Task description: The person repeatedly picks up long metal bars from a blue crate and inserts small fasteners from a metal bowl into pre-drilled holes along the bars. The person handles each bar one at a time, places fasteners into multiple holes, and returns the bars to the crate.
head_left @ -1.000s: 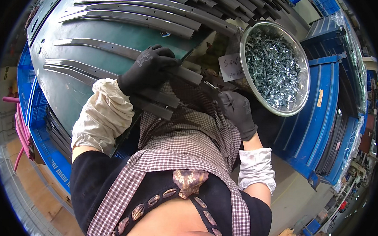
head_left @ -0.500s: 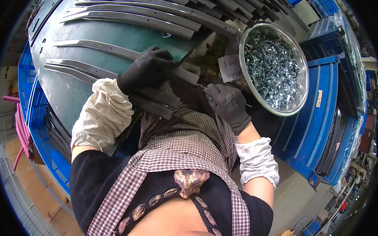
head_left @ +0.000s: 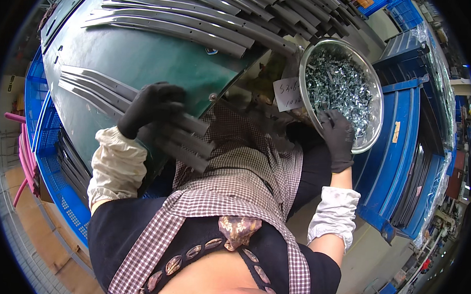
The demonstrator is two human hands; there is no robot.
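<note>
My left hand (head_left: 155, 109), in a dark glove, is over a small bunch of long dark grey channel strips (head_left: 98, 94). Motion smears its fingers and the near ends of the strips, which stick out past the table edge over my lap. Beside me on the right, a round metal bowl (head_left: 377, 133) holds a heap of small shiny metal clips (head_left: 341, 83). My right hand (head_left: 338, 138), gloved too, reaches over the bowl's near rim. Its fingers are bent and close together at the clips; whatever they pinch is hidden.
Many more grey strips (head_left: 199, 19) lie across the far part of the green table (head_left: 171, 60). A paper tag with handwriting (head_left: 287, 95) hangs beside the bowl. Blue metal bins (head_left: 387, 169) stand at the right, and a blue plastic crate (head_left: 60, 186) at the left.
The single strip under my left hand has come down to the others in the bunch, and that hand has shifted left. My right hand has left the strip ends and moved right to the bowl.
</note>
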